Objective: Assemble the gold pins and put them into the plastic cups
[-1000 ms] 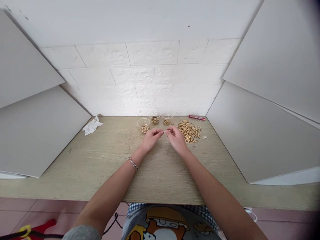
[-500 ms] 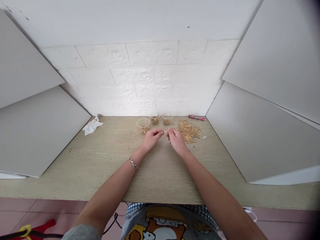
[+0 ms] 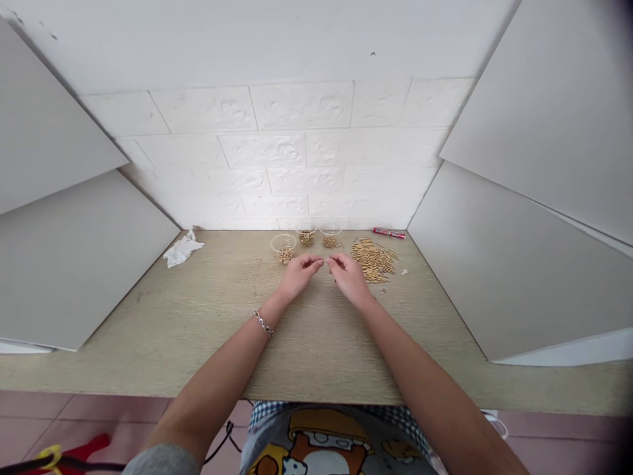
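My left hand [image 3: 299,276] and my right hand [image 3: 349,277] meet over the middle of the wooden table [image 3: 208,316], fingertips pinched together on a small thin stick [image 3: 325,262] held between them. Just beyond the hands stand three clear plastic cups [image 3: 283,245] with small golden pieces inside. To the right of my right hand lies a pile of thin golden sticks [image 3: 374,258]. A bracelet [image 3: 264,324] circles my left wrist.
A crumpled white cloth [image 3: 182,249] lies at the back left of the table. A red pen-like object [image 3: 388,232] rests by the brick wall at the back right. Grey panels [image 3: 74,257] close in both sides.
The hands have stayed in place; my right fingertips have closed in slightly toward the left ones on the stick.
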The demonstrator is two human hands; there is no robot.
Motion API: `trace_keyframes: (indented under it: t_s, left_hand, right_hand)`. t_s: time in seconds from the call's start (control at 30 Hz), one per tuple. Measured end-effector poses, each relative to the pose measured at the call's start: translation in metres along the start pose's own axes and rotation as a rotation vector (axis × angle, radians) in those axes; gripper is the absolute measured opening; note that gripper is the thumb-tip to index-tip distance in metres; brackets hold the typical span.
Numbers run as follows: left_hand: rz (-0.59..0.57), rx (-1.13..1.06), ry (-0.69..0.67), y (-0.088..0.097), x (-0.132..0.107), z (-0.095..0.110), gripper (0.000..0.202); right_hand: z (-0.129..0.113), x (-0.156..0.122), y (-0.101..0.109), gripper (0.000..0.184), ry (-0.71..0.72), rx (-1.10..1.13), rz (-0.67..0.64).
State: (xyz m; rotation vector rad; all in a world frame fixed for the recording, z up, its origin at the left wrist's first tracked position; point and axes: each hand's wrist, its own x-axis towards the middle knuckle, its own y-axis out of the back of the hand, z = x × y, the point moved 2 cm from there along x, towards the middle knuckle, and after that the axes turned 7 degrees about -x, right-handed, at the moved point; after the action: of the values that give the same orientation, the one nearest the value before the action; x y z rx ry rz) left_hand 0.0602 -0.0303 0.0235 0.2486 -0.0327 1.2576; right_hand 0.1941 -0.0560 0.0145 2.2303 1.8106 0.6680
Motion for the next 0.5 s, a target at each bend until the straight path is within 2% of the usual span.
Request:
trace_keyframes:
  t_s: [0.5]
  left_hand:
    - [0.012, 0.006, 0.011, 0.0011, -0.0006, 0.0018, 0.025]
  right_hand:
    - [-0.0008, 0.0000, 0.0010, 0.023, -0.001, 0.002, 0.000]
